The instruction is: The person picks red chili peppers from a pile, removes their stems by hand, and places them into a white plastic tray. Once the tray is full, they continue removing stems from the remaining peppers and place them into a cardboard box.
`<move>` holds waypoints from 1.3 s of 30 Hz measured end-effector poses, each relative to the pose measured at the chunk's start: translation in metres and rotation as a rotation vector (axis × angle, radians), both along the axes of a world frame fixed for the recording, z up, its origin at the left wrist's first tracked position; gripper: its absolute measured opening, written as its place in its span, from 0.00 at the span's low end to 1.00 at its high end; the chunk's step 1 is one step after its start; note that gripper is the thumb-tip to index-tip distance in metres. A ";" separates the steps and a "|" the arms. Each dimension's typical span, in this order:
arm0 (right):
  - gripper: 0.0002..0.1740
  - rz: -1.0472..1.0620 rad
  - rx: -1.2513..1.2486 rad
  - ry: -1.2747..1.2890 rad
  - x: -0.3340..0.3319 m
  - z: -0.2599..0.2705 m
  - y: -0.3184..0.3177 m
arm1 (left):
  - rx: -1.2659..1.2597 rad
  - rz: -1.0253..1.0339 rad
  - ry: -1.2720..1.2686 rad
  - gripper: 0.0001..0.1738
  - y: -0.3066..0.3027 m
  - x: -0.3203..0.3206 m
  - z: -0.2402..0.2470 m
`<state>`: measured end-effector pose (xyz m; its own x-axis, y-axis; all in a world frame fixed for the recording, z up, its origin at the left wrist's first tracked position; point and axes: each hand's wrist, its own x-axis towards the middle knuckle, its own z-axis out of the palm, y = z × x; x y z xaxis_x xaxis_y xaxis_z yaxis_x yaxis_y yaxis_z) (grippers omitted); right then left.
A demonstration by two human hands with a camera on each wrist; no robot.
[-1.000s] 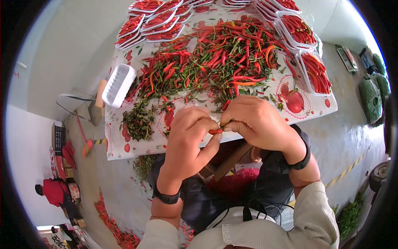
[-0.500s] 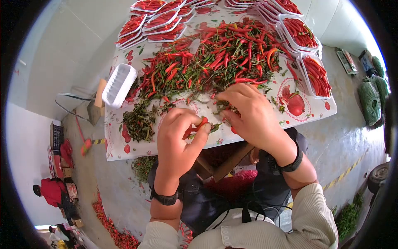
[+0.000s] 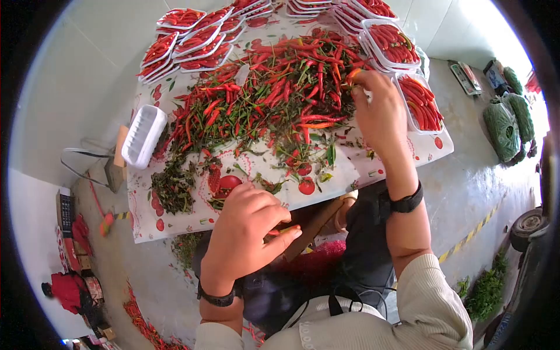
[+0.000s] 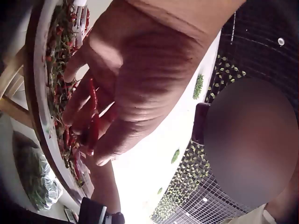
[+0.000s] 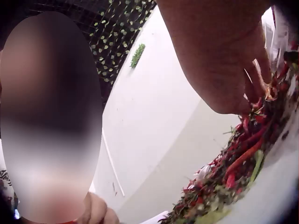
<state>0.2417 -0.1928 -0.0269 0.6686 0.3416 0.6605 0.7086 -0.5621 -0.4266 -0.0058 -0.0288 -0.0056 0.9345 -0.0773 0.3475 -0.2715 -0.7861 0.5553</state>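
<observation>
My left hand (image 3: 248, 233) is just off the table's front edge, fingers curled round a red chili pepper (image 4: 94, 126). In the head view, only its ends show between the thumb and fingers. My right hand (image 3: 382, 111) reaches to the right side of a heap of chili peppers (image 3: 280, 87) mixed with stems and dark leaves. Its fingertips are right at an orange-red chili pepper (image 3: 353, 76); I cannot tell whether they grip it. In the right wrist view, the fingers (image 5: 254, 84) dip into the heap, their tips partly hidden.
White trays of red chilies (image 3: 198, 38) are stacked at the back left; more trays (image 3: 420, 105) line the right side. An upturned white tray (image 3: 144, 137) sits at the left edge. Leaf scraps (image 3: 173, 189) lie at the front left of the patterned tablecloth (image 3: 344, 169).
The hands were together over a chili at the front edge, then parted. The right hand let go of the leafy scraps and moved out to the heap's right side. The left hand keeps its chili.
</observation>
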 end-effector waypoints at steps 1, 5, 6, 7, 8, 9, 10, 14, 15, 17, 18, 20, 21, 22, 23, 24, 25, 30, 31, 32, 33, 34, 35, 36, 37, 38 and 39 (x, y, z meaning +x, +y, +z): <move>0.12 -0.002 0.025 0.024 0.005 0.002 -0.003 | -0.001 0.018 -0.021 0.12 0.000 0.001 -0.002; 0.13 0.018 0.063 0.090 0.024 0.000 -0.012 | -0.009 0.103 -0.018 0.12 0.000 0.002 -0.006; 0.14 0.024 0.074 0.123 0.029 -0.004 -0.012 | 0.000 0.105 -0.016 0.12 0.001 0.002 -0.007; 0.15 0.028 0.087 0.154 0.032 -0.006 -0.013 | 0.009 0.107 -0.015 0.13 0.001 0.003 -0.008; 0.16 0.019 0.085 0.137 0.034 -0.007 -0.013 | -0.004 0.121 0.001 0.14 0.001 0.004 -0.008; 0.17 0.011 0.082 0.117 0.035 -0.006 -0.014 | -0.017 0.136 0.016 0.16 0.000 0.004 -0.008; 0.18 0.003 0.079 0.100 0.036 -0.007 -0.014 | -0.031 0.151 0.031 0.18 0.000 0.004 -0.009; 0.21 0.025 -0.069 0.190 0.043 -0.013 -0.019 | -0.032 0.173 0.028 0.23 -0.003 0.005 -0.008; 0.22 0.024 -0.068 0.234 0.035 -0.005 -0.017 | -0.030 0.173 0.021 0.23 -0.003 0.006 -0.008; 0.23 0.029 -0.120 0.311 0.026 0.006 -0.017 | -0.031 0.169 0.018 0.22 -0.005 0.008 -0.009; 0.23 0.034 -0.171 0.345 0.024 0.010 -0.017 | -0.033 0.164 0.023 0.22 -0.006 0.008 -0.008; 0.23 0.027 -0.243 0.280 0.023 0.006 -0.018 | -0.045 0.157 0.033 0.21 -0.007 0.010 -0.008; 0.23 0.015 -0.263 0.181 0.025 -0.001 -0.019 | -0.052 0.156 0.038 0.21 -0.007 0.011 -0.009; 0.23 0.003 -0.282 0.083 0.026 -0.006 -0.019 | -0.060 0.155 0.043 0.20 -0.008 0.012 -0.010; 0.23 -0.010 -0.293 0.099 0.026 -0.009 -0.019 | -0.056 0.159 0.022 0.19 -0.009 0.013 -0.010; 0.22 -0.022 -0.305 0.114 0.025 -0.009 -0.018 | -0.053 0.165 0.001 0.18 -0.010 0.015 -0.009; 0.22 -0.033 -0.318 0.128 0.025 -0.009 -0.018 | -0.052 0.171 -0.022 0.17 -0.012 0.017 -0.009; 0.17 0.027 -0.305 0.060 0.025 -0.010 -0.019 | -0.052 0.153 -0.004 0.15 -0.016 0.023 -0.009; 0.16 0.034 -0.303 0.038 0.024 -0.009 -0.019 | -0.050 0.148 -0.005 0.14 -0.015 0.024 -0.010; 0.15 0.034 -0.255 0.045 0.023 -0.008 -0.019 | -0.052 0.145 -0.017 0.14 -0.015 0.024 -0.011; 0.14 0.035 -0.208 0.053 0.020 -0.006 -0.019 | -0.053 0.144 -0.028 0.14 -0.015 0.025 -0.013; 0.14 0.038 -0.160 0.060 0.018 -0.004 -0.019 | -0.055 0.144 -0.039 0.14 -0.014 0.026 -0.013; 0.14 0.029 -0.121 0.041 0.017 -0.003 -0.018 | -0.061 0.148 -0.049 0.14 -0.014 0.026 -0.014; 0.14 0.020 -0.081 0.020 0.016 -0.002 -0.018 | -0.066 0.152 -0.060 0.14 -0.014 0.027 -0.014; 0.14 0.009 -0.042 0.000 0.015 -0.001 -0.019 | -0.072 0.154 -0.071 0.13 -0.014 0.028 -0.014; 0.14 0.008 -0.014 -0.014 0.012 0.001 -0.018 | -0.073 0.154 -0.077 0.13 -0.013 0.029 -0.014; 0.14 0.007 0.014 -0.027 0.008 0.005 -0.017 | -0.074 0.153 -0.082 0.13 -0.013 0.030 -0.014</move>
